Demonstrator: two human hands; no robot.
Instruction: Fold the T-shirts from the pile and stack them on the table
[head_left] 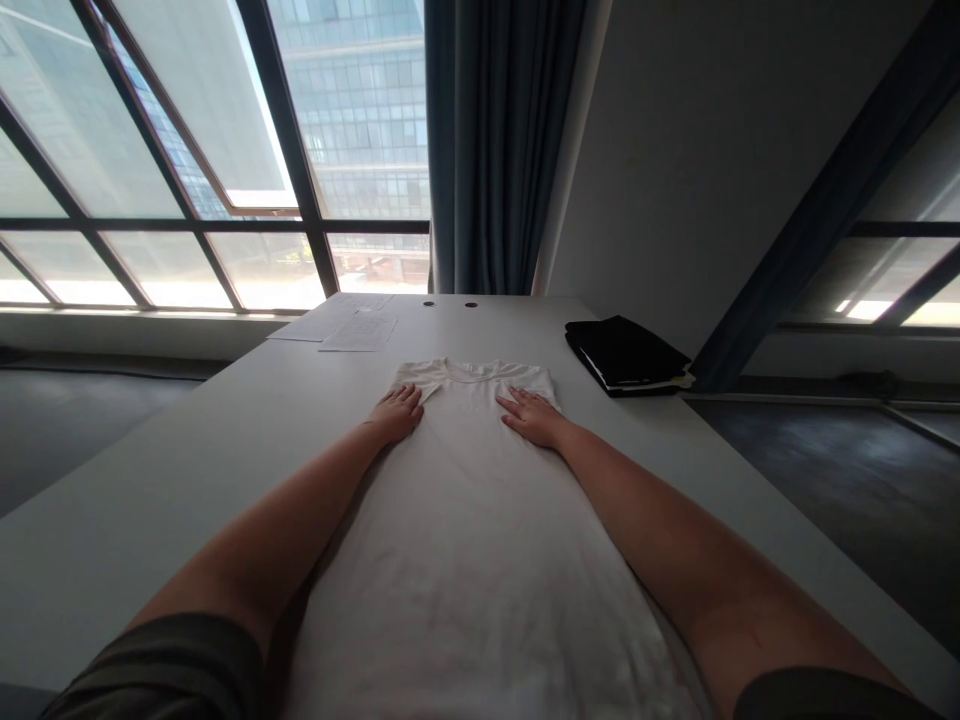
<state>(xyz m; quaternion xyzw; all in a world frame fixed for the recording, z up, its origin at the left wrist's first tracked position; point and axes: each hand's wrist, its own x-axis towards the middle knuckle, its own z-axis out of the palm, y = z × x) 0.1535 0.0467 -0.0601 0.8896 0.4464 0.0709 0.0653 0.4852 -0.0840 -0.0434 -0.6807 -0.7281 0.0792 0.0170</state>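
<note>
A white T-shirt (pixel 480 520) lies spread on the white table, its collar toward the far end and its body running down toward me. My left hand (pixel 399 412) rests flat on the shirt's left edge, just below the left shoulder, fingers stretched out. On the opposite side my right hand (pixel 529 416) lies flat with spread fingers near the right sleeve. Neither hand grips the cloth. The sleeves look tucked in or folded at the sides, partly covered by my hands. Light creases cross the fabric, and its nearest edge runs out of view.
The white table (pixel 187 480) carries several sheets of paper (pixel 358 332) at the far left. A black folder (pixel 626 352) with papers inside lies at the right edge. Two round holes sit near the far edge. Behind are windows and a blue curtain (pixel 499 150).
</note>
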